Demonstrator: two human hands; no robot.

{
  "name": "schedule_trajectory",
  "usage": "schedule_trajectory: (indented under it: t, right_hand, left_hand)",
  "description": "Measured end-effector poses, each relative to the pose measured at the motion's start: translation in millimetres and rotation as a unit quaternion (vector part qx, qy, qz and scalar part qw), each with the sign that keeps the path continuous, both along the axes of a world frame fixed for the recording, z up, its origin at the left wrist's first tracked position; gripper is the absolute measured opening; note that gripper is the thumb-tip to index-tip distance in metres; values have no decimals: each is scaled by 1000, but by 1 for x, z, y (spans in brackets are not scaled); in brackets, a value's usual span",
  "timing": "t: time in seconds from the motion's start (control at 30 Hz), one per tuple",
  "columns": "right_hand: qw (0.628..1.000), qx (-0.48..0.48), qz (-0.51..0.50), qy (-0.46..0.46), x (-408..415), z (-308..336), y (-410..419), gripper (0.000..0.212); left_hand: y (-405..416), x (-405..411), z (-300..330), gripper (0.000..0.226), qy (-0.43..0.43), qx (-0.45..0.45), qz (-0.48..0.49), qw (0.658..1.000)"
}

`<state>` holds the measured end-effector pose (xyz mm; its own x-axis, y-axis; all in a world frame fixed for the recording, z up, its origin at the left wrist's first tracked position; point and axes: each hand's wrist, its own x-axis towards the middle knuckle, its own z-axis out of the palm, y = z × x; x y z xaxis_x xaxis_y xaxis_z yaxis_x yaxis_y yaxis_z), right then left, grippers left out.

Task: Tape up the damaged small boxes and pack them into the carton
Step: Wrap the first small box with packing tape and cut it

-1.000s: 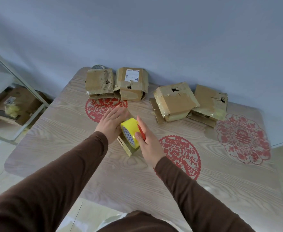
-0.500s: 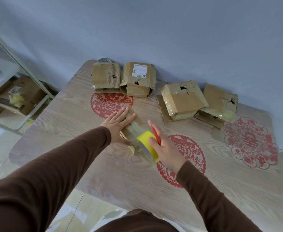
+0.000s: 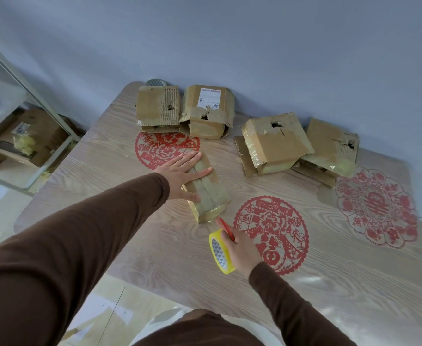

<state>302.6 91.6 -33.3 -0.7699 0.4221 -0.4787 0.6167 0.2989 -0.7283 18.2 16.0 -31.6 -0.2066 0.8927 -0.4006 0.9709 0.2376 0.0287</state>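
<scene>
We see the left hand (image 3: 183,174) stretched forward from a brown sleeve, palm down, fingers straight and spread, pressing flat on the top of a small box (image 3: 208,193) that lies on the table (image 3: 120,196). The thumb points toward the box's near end, and the fingers reach across its far end. The box lies lengthwise, running away from us and a little to the left, with glossy tape along its top seam and over its near end.

The right hand (image 3: 242,248) sits just near of that box's near end, a little apart from it. Its fingers curl round a yellow tape roll (image 3: 221,252), held on edge so its open core faces left. A thin red tool (image 3: 227,229) lies along the back of the same hand's fingers, pointing toward the box; we cannot tell what it is. We cannot make out a strip of tape running from roll to box.

Along the far edge of the table, near the wall, we see four more damaged boxes. The far-left box (image 3: 156,108) has a torn, ribbed top with a small hole. The labelled box (image 3: 208,111) just beside it has a hole at its front edge and loose flaps. To the right, well apart from these, the holed box (image 3: 274,141) is tilted with a hole in its top, and touching its right side the right box (image 3: 332,146) is torn near one corner. We cannot see inside any of them.

Off the table's left, a carton (image 3: 22,138) sits low on a shelf, with yellowish stuff showing in it.
</scene>
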Motion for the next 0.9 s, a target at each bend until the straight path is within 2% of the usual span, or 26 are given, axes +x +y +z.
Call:
schedule_trajectory:
  t: [0.13,0.23,0.27,0.3,0.33,0.37,0.4,0.43,0.47,0.5,0.53,0.6,0.67,0.73,0.8,0.83,0.9]
  right_hand:
    - [1000,18,18,-12,-13,-12,-31,54]
    - [997,-44,-56,17,-15,-14,-43,58]
    - [996,-53,-66,23,-14,-13,-45,59]
    - [996,-53,-68,23,-13,-13,-46,60]
    - [996,-56,-70,22,-10,-13,-47,60]
    - [995,-65,-74,24,-8,-14,-46,59]
    - [994,-76,-80,27,-6,-15,-45,58]
    - [992,-84,-89,30,-3,-18,-43,57]
    - [991,-92,-98,31,-1,-20,-40,56]
    - [989,-102,-104,33,0,-23,-38,55]
    - [987,-115,-108,35,2,-23,-37,55]
    - [986,-127,-103,42,3,-22,-36,54]
    - [988,-116,-93,46,3,-19,-31,50]
    - [996,-56,-71,27,7,-13,-19,40]
    - [998,55,-33,15,11,-2,1,29]
    - [994,106,-8,11,11,6,12,33]
    - [982,182,56,4,6,21,30,58]
  left_hand:
    - [26,-17,7,97,35,-20,-87,995]
    - [25,-10,13,96,98,15,-98,990]
    - [17,-2,13,96,108,42,-60,991]
    - [5,12,12,97,85,87,21,992]
    - [-9,31,8,96,32,158,137,977]
    - [-24,55,4,88,-43,254,268,928]
    - [-36,80,-8,71,-130,344,395,842]
    - [-45,107,-18,51,-212,399,504,736]
    - [-49,133,-27,40,-296,401,595,630]
    - [-49,155,-34,39,-376,366,651,548]
    - [-46,172,-39,41,-443,310,676,501]
    - [-36,194,-39,34,-540,219,667,464]
    - [-28,199,-43,20,-569,214,655,448]
    - [-24,198,-46,8,-574,239,661,420]
    - [-24,197,-47,10,-585,235,662,405]
    - [-23,197,-45,10,-587,229,662,405]
    - [-22,199,-41,10,-582,235,665,405]
